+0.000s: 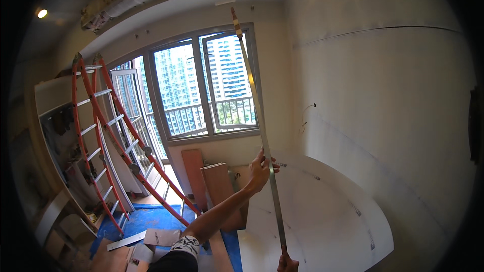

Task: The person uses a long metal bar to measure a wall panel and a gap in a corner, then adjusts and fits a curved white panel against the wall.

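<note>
A long, thin metal strip (276, 196) slants up from the lower middle, past the window, toward the ceiling. Its upper end looks reddish and yellowish, and its lower end is reddish too. Around the strip's lower half is my left hand (258, 175), thumb pointing up and fingertips showing on the strip's right side. My right hand (288, 264) is closed around the bottom end at the picture's lower edge, partly cut off. Behind the strip, a large white sheet panel (322, 206) with small printed marks leans by the right wall.
An orange stepladder (133, 146) stands at left on a blue floor covering (151, 215). Reddish-brown boards (221, 184) lean below the window (179, 88). A thin wire (305, 118) sticks out of the right wall (363, 75). A wrapped unit (126, 0) hangs high up. Cardboard pieces (162, 236) lie low at left.
</note>
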`<state>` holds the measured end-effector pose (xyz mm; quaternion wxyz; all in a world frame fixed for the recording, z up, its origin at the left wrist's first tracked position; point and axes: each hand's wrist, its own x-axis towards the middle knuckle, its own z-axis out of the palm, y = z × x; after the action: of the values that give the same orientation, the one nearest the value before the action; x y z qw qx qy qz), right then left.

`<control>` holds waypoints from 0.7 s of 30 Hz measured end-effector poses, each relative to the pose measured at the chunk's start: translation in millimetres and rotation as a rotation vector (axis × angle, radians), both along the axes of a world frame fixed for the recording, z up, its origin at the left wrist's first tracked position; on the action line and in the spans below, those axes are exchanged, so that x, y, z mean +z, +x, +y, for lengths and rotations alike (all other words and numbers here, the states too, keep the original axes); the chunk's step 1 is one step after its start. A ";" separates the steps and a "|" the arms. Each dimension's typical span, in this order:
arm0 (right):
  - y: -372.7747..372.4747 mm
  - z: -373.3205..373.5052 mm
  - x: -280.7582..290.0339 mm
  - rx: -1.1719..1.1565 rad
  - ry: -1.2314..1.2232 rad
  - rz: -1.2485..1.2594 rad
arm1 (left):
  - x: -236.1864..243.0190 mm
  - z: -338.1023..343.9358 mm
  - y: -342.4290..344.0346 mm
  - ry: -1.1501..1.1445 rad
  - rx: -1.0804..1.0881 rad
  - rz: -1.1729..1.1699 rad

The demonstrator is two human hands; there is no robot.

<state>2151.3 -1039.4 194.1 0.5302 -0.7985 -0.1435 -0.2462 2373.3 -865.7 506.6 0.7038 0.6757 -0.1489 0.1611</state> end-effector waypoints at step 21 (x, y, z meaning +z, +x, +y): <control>42.5 36.8 131.1 0.020 -0.062 -0.027 | 79.3 27.1 52.0 0.069 0.148 -0.134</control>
<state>2193.8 -1002.6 325.1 0.5055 -0.8098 -0.1664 -0.2469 2425.3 -838.6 585.9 0.6547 0.6964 -0.1508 0.2523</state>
